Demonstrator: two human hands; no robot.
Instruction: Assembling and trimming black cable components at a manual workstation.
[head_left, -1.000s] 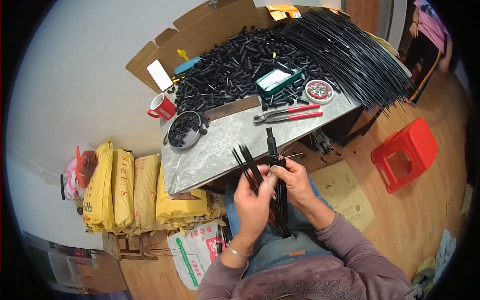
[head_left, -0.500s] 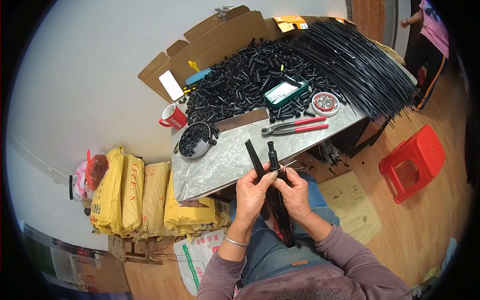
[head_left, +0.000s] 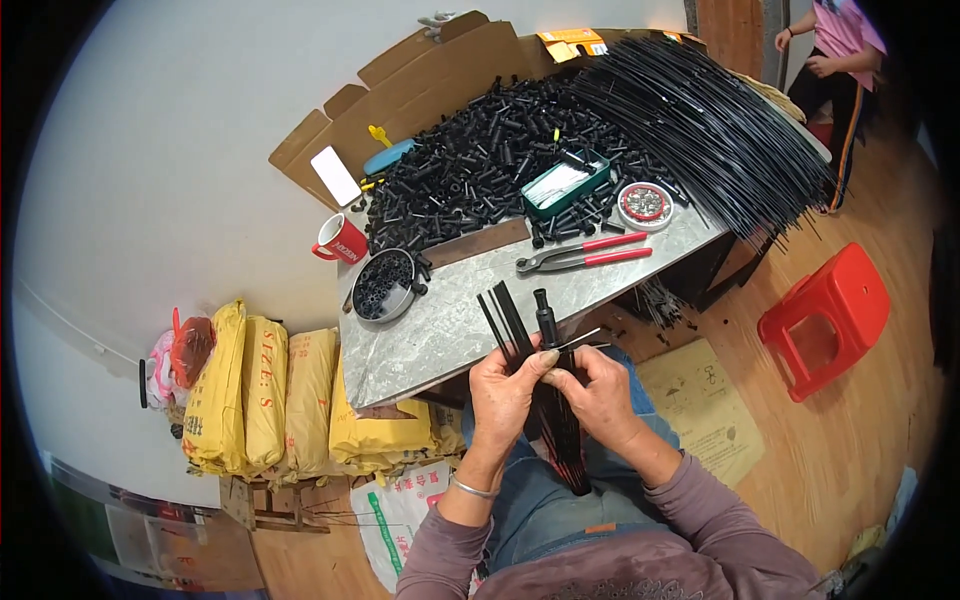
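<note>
The worktop (head_left: pixel 400 352) stands ahead of the seated person, a thick sheaf of long black rods (head_left: pixel 710 130) on its far right, a heap of short black pieces (head_left: pixel 460 170) beside that, and red-handled pincers (head_left: pixel 585 254) near its front edge. Before that edge, above the lap, a bundle of thin black rods (head_left: pixel 566 452) slants from the hands down toward the body, several ends fanning up past the left hand (head_left: pixel 503 395). Its fingers are curled shut around those ends. The right hand (head_left: pixel 602 395) meets it thumb to thumb, fingers closed on the bundle; exactly which pieces it pinches is hidden. A black tube (head_left: pixel 545 318) rises just beyond both thumbs, its long axis pointing away from the person, about equally near each hand. Slim pale sticks (head_left: pixel 580 339) cross beneath it, ends poking rightward over the right fingers.
</note>
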